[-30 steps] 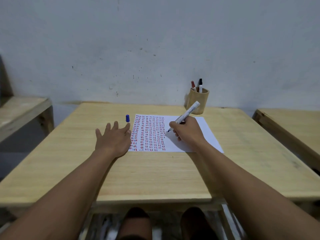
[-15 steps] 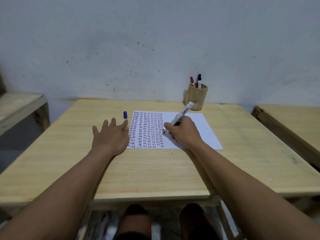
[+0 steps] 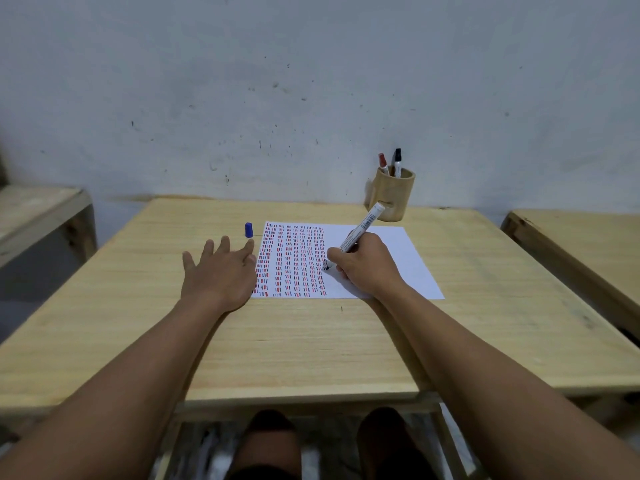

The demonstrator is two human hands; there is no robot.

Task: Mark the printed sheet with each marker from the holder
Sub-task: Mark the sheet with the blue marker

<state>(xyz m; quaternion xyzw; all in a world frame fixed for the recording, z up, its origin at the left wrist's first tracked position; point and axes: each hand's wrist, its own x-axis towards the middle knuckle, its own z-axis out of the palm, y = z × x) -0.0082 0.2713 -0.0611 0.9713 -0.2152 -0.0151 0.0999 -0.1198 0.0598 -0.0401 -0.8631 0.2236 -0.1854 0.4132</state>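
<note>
A white printed sheet (image 3: 398, 258) with columns of red and blue dashes lies on the wooden table (image 3: 311, 341). My right hand (image 3: 367, 265) grips a white marker (image 3: 362, 227), its tip touching the sheet at the right edge of the dash columns. My left hand (image 3: 221, 271) lies flat with fingers spread, pressing the sheet's left edge. A blue cap (image 3: 248, 230) stands upright on the table just beyond my left fingers. The wooden holder (image 3: 393, 199) at the back holds a red-capped marker (image 3: 383, 163) and a black-capped marker (image 3: 397, 161).
A grey wall rises directly behind the table. Another wooden table (image 3: 581, 258) stands to the right and a wooden bench (image 3: 34, 209) to the left. My knees show under the table's front edge.
My right hand has slid the marker tip down the sheet toward me. The left hand stays flat on the sheet's edge. The view has shifted slightly.
</note>
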